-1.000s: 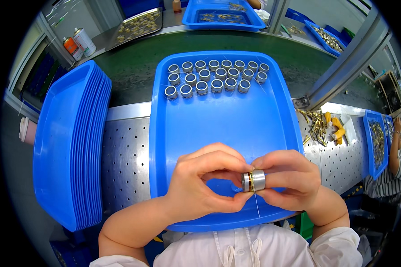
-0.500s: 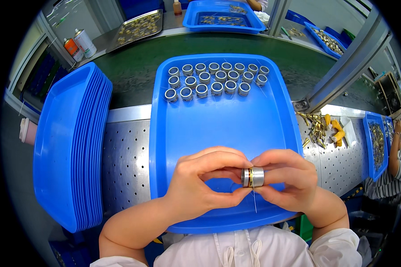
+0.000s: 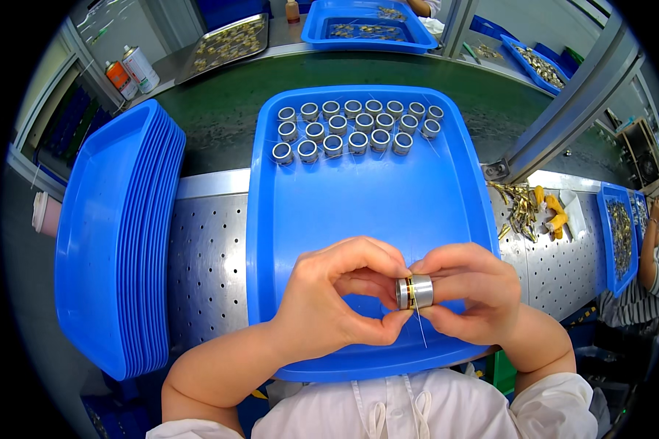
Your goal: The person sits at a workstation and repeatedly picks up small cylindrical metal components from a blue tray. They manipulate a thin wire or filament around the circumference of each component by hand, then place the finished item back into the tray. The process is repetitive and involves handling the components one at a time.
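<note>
Both my hands meet over the near part of a blue tray [image 3: 432, 212]. Between their fingertips sits a small metal ring part [image 3: 414, 292], silver with a yellow band, and a thin wire hangs down from it. My left hand [image 3: 340, 300] pinches its left end with thumb and fingers. My right hand [image 3: 467, 291] grips its right side. At the far end of the same tray stand several similar silver rings [image 3: 355, 129] in rows.
A stack of blue trays [image 3: 117, 234] lies at my left on the perforated metal bench [image 3: 209, 263]. Brass and yellow small parts [image 3: 531, 208] lie at the right. More parts trays and spray cans [image 3: 130, 69] stand beyond. Another person's arm [image 3: 648, 256] is at the far right.
The hands and the ring part stay in nearly the same spot; only the fingers have shifted slightly around the part.
</note>
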Demonstrator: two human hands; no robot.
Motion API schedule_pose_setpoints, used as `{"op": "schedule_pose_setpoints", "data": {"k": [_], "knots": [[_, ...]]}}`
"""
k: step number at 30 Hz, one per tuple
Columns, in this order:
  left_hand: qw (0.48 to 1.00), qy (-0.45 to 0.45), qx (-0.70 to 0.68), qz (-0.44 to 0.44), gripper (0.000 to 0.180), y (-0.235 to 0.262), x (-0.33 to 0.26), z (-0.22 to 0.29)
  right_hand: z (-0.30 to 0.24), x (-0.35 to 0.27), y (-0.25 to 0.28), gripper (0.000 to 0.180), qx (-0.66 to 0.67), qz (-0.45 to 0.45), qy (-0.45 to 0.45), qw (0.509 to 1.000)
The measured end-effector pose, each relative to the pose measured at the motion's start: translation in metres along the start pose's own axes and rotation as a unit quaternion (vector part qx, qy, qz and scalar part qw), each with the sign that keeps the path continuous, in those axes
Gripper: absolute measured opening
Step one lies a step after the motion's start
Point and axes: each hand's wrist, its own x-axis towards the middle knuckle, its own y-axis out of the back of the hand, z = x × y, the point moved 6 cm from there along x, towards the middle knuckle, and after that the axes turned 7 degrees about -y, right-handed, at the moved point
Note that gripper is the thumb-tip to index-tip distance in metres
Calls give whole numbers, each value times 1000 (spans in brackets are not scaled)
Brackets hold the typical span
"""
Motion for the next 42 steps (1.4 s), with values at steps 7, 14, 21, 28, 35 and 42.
{"op": "schedule_pose_setpoints", "data": {"k": [7, 14, 21, 28, 35, 42], "knots": [[998, 29, -43, 20, 35, 2, -2, -5, 3, 1, 2, 27, 25, 9, -28, 999], [1000, 23, -12, 17, 39, 3, 1, -3, 5, 1, 2, 25, 12, 27, -31, 999], [999, 38, -1, 6, 41, 3, 0, -5, 5, 1, 1, 25, 19, 18, -34, 999], [999, 51, -8, 9, 40, 4, 1, -5, 6, 1, 1, 25, 23, 11, -40, 999], [992, 104, -63, 17, 40, 4, 2, -7, 5, 1, 2, 23, 5, 16, -25, 1000], [996, 73, -43, 4, 40, 4, 2, -8, 3, -1, 0, 23, -16, 14, -31, 999]]}}
